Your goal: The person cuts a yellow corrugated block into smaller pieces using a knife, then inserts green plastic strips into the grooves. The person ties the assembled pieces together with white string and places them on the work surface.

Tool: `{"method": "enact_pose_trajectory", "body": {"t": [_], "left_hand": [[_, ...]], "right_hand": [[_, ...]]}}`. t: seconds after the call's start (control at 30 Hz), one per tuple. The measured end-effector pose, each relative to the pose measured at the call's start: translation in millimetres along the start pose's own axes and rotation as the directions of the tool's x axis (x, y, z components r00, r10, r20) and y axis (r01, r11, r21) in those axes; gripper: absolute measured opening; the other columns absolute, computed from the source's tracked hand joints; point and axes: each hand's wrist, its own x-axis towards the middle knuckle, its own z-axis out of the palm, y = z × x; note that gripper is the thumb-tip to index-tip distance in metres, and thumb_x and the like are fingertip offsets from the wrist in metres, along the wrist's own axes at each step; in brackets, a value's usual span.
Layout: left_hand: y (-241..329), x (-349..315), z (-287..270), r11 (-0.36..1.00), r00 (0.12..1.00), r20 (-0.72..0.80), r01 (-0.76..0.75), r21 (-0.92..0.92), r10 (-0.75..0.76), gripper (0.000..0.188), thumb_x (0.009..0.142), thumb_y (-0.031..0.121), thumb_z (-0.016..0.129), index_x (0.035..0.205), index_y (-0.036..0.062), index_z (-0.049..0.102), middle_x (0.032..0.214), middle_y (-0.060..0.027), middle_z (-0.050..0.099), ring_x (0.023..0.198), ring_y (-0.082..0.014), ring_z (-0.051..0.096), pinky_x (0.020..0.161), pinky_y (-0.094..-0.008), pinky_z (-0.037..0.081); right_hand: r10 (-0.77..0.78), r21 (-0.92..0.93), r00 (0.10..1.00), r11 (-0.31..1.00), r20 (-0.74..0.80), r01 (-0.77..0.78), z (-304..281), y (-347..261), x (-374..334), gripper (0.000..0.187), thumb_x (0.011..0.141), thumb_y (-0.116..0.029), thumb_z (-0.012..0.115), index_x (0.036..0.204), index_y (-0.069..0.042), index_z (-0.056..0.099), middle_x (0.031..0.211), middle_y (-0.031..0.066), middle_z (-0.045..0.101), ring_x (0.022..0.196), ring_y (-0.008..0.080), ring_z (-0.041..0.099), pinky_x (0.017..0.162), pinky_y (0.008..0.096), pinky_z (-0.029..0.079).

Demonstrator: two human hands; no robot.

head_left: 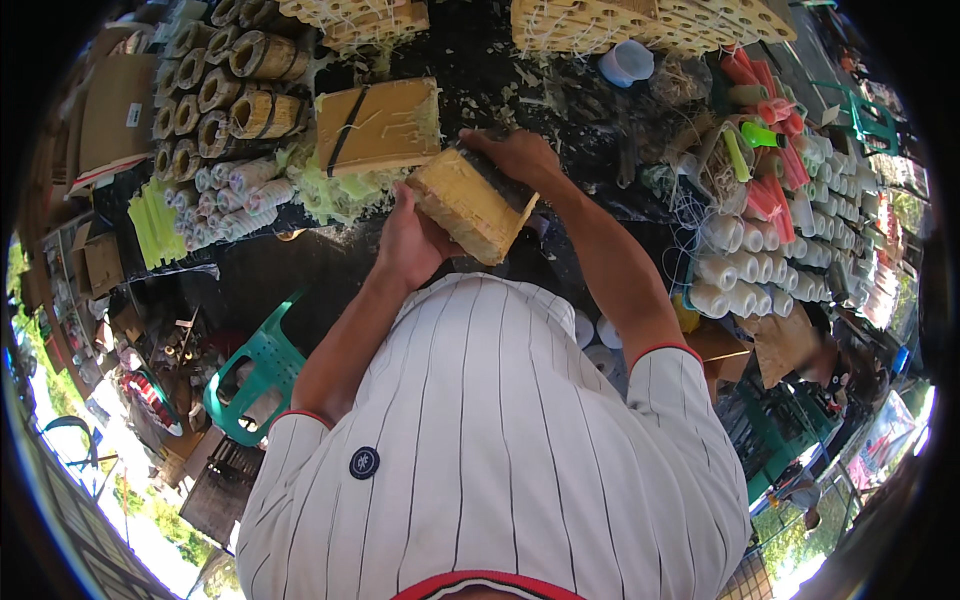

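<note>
Between my hands, close in front of my shirt, is a yellowish rectangular block (462, 210) with rough, flaky sides, held tilted. My left hand (408, 240) grips its left side, thumb up along the edge. Around its far right end wraps my right hand (512, 160), part of its fingers hidden behind the block. Just beyond, a tan rectangular block (385, 128) with a dark band round it lies on the black table (480, 100). Pale green shavings (345, 195) are heaped at that block's near edge.
Stacked hollow tubes (265, 55) and wrapped rolls (235, 200) stand at the left, beside green sticks (155, 225). Perforated yellow blocks (650, 22) line the back, near a white cup (627, 63). White rolls (740, 265) pile up at the right. A green chair (250, 385) is left of me.
</note>
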Motion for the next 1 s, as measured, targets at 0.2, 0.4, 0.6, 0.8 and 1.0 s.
{"method": "enact_pose_trajectory", "body": {"t": [0.2, 0.4, 0.6, 0.8, 1.0], "left_hand": [[6, -5, 12, 0.999, 0.998, 0.059, 0.003, -0.038, -0.001, 0.098, 0.098, 0.085, 0.014, 0.166, 0.0139, 0.021, 0.165, -0.0168, 0.039, 0.149, -0.0403, 0.044, 0.112, -0.0702, 0.044], [0, 11, 34, 0.988, 0.984, -0.081, -0.157, -0.005, 0.156, 0.096, 0.099, 0.081, 0.039, 0.158, 0.005, 0.035, 0.15, -0.0163, 0.054, 0.137, -0.0367, 0.057, 0.107, -0.059, 0.052], [-10, 35, 30, 0.945, 0.9, -0.375, -0.108, 0.308, 0.224, 0.058, 0.084, 0.016, 0.085, 0.134, 0.0016, 0.06, 0.118, -0.0128, 0.07, 0.107, -0.0274, 0.071, 0.091, -0.0451, 0.058], [7, 15, 45, 0.38, 0.878, 0.061, -0.267, 0.886, 0.474, 0.061, 0.072, 0.001, 0.074, 0.131, -0.0051, 0.062, 0.112, -0.0166, 0.074, 0.098, -0.0224, 0.074, 0.088, -0.0366, 0.059], [2, 23, 54, 0.133, 0.773, 0.329, -0.466, 0.874, 0.542, 0.07, 0.075, 0.001, 0.07, 0.144, -0.0034, 0.058, 0.11, -0.0172, 0.076, 0.093, -0.0186, 0.074, 0.082, -0.0316, 0.058]], "right_hand": [[-0.142, -0.08, 0.99, 0.987, -0.005, 0.141, 8, -36, -30, 0.108, 0.075, -0.094, 0.06, 0.108, 0.007, 0.079, 0.112, 0.024, 0.077, 0.108, 0.0384, 0.075, 0.095, 0.0443, 0.057], [-0.074, 0.052, 0.996, 0.996, -0.045, 0.076, 2, -5, -19, 0.108, 0.079, -0.093, 0.059, 0.111, 0.009, 0.077, 0.109, 0.0295, 0.075, 0.11, 0.0426, 0.073, 0.094, 0.0475, 0.055], [0.047, 0.277, 0.966, 0.961, -0.255, 0.026, -57, 45, -17, 0.095, 0.079, -0.083, 0.069, 0.111, 0.006, 0.078, 0.114, 0.0294, 0.075, 0.109, 0.0414, 0.074, 0.092, 0.0456, 0.056], [0.178, 0.345, 0.891, 0.938, -0.418, -0.025, -87, 107, -13, 0.09, 0.08, -0.08, 0.071, 0.106, 0.006, 0.079, 0.103, 0.0228, 0.076, 0.095, 0.0319, 0.075, 0.079, 0.0445, 0.056], [0.12, 0.229, 0.905, 0.973, -0.408, -0.026, -96, 95, -16, 0.089, 0.077, -0.085, 0.071, 0.087, 0.003, 0.079, 0.087, 0.0204, 0.075, 0.084, 0.029, 0.075, 0.075, 0.0445, 0.056]]}}
